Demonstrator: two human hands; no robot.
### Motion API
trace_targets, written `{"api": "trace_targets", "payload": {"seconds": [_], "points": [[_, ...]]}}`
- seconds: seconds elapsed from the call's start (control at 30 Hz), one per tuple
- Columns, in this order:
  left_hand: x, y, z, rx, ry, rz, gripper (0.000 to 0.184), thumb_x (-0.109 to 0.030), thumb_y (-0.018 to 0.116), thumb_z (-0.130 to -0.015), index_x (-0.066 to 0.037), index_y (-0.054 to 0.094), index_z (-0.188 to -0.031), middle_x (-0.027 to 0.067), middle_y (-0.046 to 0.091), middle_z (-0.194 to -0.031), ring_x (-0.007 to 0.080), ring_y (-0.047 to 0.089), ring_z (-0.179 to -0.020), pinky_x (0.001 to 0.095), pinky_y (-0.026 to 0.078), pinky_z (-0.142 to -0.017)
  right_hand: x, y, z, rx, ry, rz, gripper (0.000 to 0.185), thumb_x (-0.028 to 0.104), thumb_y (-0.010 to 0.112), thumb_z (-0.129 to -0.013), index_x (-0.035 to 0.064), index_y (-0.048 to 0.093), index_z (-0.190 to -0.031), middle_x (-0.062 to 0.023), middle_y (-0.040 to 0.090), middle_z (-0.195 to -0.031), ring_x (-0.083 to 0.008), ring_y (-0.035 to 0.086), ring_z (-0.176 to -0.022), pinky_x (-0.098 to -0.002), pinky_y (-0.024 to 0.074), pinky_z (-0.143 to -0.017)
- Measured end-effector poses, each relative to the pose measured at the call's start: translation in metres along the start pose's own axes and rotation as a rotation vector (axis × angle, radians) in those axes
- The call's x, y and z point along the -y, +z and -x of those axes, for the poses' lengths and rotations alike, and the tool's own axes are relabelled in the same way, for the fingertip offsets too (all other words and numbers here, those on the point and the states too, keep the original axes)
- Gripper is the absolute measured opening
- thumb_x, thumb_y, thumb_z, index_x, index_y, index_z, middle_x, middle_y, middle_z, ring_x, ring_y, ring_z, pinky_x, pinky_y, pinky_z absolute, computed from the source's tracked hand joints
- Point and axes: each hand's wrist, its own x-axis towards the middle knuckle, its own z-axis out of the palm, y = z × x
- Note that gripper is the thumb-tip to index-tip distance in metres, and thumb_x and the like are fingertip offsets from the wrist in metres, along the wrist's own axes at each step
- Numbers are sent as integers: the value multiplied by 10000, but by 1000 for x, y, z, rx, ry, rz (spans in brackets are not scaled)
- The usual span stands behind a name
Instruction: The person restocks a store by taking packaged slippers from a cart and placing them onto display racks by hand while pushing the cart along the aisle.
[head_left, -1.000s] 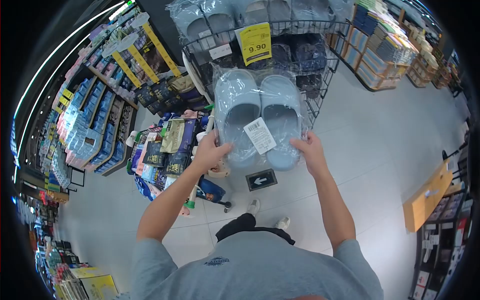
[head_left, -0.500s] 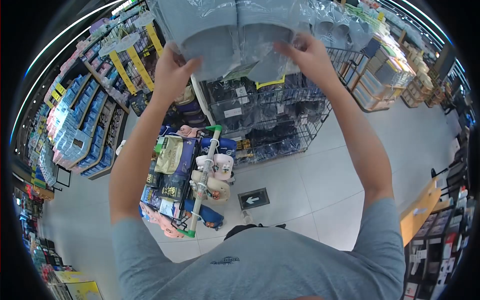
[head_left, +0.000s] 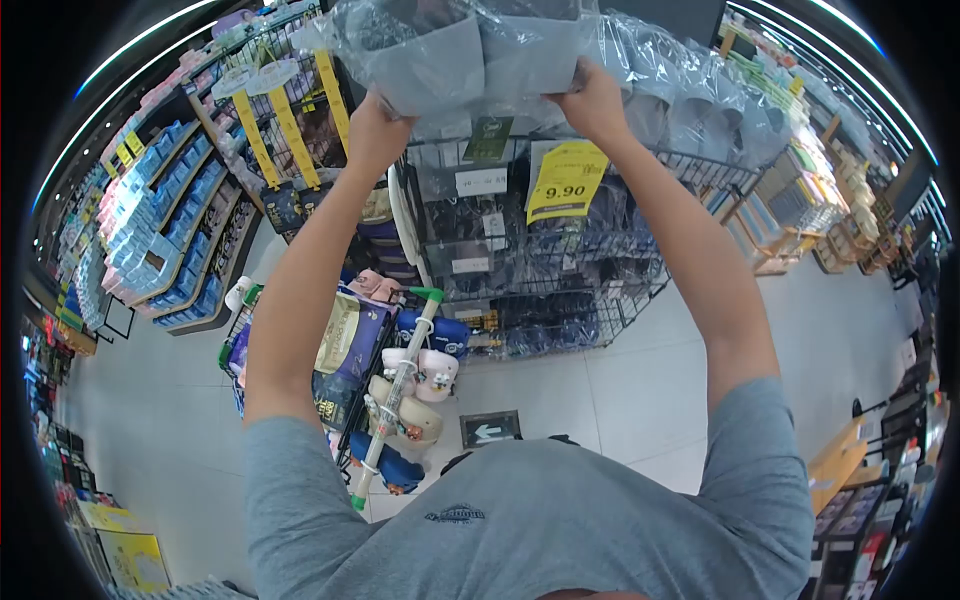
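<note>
A pair of light grey slippers (head_left: 432, 68) in clear plastic wrapping is held up at the top of the view, above a wire rack (head_left: 655, 272). My left hand (head_left: 380, 132) grips the lower left side of the pack, its fingers partly hidden behind it. On the opposite side, my right hand (head_left: 592, 102) is closed on the pack's lower right edge. More wrapped grey slippers (head_left: 690, 118) line the rack's top, right of my right hand. Below the held pair hang a yellow price sign (head_left: 568, 182) reading 9.90 and a dark green tag (head_left: 489, 138).
A loaded shopping cart (head_left: 398, 385) stands by my left arm, with pouches hanging on its handle. Dark packaged goods fill the rack's lower tiers. Shelves of blue packs (head_left: 190, 225) are at left, and a wooden counter (head_left: 838, 465) is at lower right.
The slippers and both hands have shifted up in view, and the pack sits at a different angle. The yellow price sign, mostly covered before, now shows fully. The cart appears lower.
</note>
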Motion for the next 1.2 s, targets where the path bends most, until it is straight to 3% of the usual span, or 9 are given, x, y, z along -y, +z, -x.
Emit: {"api": "trace_targets", "payload": {"seconds": [0.13, 0.2, 0.53, 0.6, 0.7, 0.93, 1.13, 1.2], "points": [[14, 14, 0, 56, -28, -64, 380, -173, 717, -746, -55, 570, -1076, 157, 661, -978, 347, 618, -939, 379, 478, -777, -24, 23, 1, 31, 64, 19, 418, 156, 750, -714, 7, 586, -1068, -168, 670, -968, -297, 649, -897, -352, 491, -774], [15, 21, 5, 56, -69, -93, 371, -175, 720, -745, -49, 581, -1065, 153, 663, -975, 343, 618, -943, 378, 478, -774, -36, 34, 8, 73, 119, -70, 408, 183, 739, -705, -20, 570, -1016, -221, 650, -933, -380, 619, -899, -408, 487, -769], [36, 30, -8, 203, -128, -102, 369, -174, 727, -743, -49, 598, -1066, 145, 670, -949, 306, 634, -907, 359, 477, -770, -55, 51, 3, 166, 158, -57, 392, 167, 722, -696, -67, 570, -972, -255, 641, -905, -408, 611, -896, -435, 480, -787], [35, 30, -10, 287, -125, -114, 327, -156, 723, -743, -21, 632, -1027, 121, 675, -932, 240, 629, -842, 337, 471, -766, -53, 48, 5, 225, 186, -11, 401, 165, 729, -685, -64, 573, -974, -266, 636, -923, -411, 608, -914, -437, 479, -804], [19, 30, -8, 287, -201, -163, 308, -148, 721, -745, -32, 637, -1018, 121, 674, -924, 247, 629, -840, 338, 471, -762, -60, 53, 10, 255, 185, 40, 425, 165, 732, -680, -64, 564, -996, -269, 634, -941, -411, 606, -932, -437, 479, -822], [40, 34, -9, 315, -132, -132, 293, -147, 721, -755, -37, 642, -1014, 126, 672, -933, 254, 627, -851, 341, 472, -764, -59, 52, 16, 250, 197, 13, 453, 156, 706, -689, -58, 538, -1052, -267, 633, -958, -419, 598, -951, -441, 477, -833], [46, 29, -6, 227, -84, -59, 361, -180, 741, -731, -48, 615, -1042, 134, 668, -977, 288, 630, -909, 346, 473, -772, -36, 38, 3, 160, 117, 39, 353, 157, 672, -712, -47, 557, -976, -256, 638, -942, -416, 612, -913, -455, 488, -798], [44, 30, -1, 149, -108, 4, 352, -192, 739, -734, -49, 621, -1033, 131, 671, -969, 293, 631, -913, 348, 471, -778, -26, 33, -4, 175, 23, 280, 306, 181, 672, -717, -37, 573, -908, -238, 649, -917, -412, 623, -886, -465, 495, -780]]}}
